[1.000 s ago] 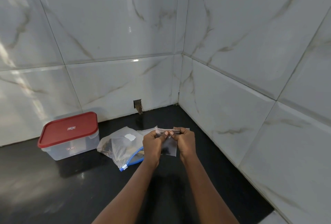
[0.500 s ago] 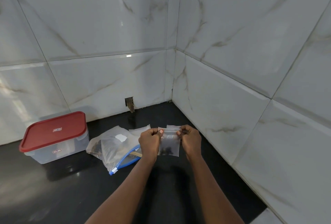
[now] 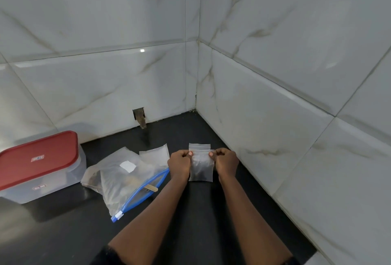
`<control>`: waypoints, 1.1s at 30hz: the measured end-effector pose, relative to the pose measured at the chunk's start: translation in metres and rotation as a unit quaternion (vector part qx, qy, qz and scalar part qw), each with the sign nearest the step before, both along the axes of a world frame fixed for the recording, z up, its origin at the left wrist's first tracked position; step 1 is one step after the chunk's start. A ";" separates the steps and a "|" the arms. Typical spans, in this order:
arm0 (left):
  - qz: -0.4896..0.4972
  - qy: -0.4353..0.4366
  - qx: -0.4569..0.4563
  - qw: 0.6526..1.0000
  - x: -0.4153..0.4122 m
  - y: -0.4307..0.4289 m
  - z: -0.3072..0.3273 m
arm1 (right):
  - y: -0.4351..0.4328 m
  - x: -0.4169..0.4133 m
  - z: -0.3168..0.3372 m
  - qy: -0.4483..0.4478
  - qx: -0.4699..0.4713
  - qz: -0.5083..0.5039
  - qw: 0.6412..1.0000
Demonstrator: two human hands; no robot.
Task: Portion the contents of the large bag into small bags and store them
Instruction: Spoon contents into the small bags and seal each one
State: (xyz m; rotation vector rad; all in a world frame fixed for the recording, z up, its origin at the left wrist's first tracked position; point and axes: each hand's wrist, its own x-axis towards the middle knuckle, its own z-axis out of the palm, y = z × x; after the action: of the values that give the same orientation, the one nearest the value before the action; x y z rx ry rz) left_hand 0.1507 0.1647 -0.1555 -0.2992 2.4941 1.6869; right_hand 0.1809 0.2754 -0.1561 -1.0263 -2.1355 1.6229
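Two hands up over the dark counter point(image 3: 63, 233), in the corner by the white tile walls point(image 3: 275, 95). Left hand point(image 3: 179, 162) pinched shut on the left top corner of the small bag point(image 3: 201, 171). Right hand point(image 3: 226, 161) pinched shut on the right top corner. Small bag hanging straight down between the two hands, strip at the top running side to side, from one thumb to the other. A little dark stuff at the bottom of it. Looks like the top strip getting pressed closed, so likely a slide along that strip next, side to side. Hard to tell if the strip is all the way closed. Large bag point(image 3: 124, 182) lying on the counter just to the left, close to the left hand, with its blue zip edge point(image 3: 146, 192) pointing at the left arm and a small flat stick point(image 3: 151, 188) poking out of the mouth. More empty small bags point(image 3: 155, 153) flat on the counter behind the large bag. Box with the red lid point(image 3: 38, 163) far to the left, lid on, well apart from both hands. Left hand nearer to that box, so a long reach across the large bag to store the small one. Lid off first, most likely.
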 end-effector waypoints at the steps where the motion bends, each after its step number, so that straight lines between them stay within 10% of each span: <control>1: -0.006 0.006 -0.007 1.000 -0.003 0.002 -0.001 | 0.002 -0.003 -0.002 -0.002 -0.001 -0.005 1.000; 17: 0.023 0.007 -0.038 0.999 -0.035 0.018 -0.011 | -0.003 -0.032 -0.025 -0.037 0.124 -0.040 0.991; 26: 0.096 0.037 -0.046 0.994 -0.054 -0.023 0.005 | -0.078 -0.048 -0.021 -0.046 0.179 0.228 0.956; 33: 0.120 -0.003 -0.074 0.990 -0.062 -0.051 0.003 | -0.105 -0.060 -0.023 -0.137 0.235 0.234 0.933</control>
State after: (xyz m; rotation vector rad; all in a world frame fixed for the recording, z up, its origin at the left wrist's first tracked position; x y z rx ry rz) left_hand 0.0891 0.1137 -0.1528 -0.6407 2.6757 1.5760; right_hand 0.1206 0.1704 -0.1794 -0.6459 -2.9361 1.0599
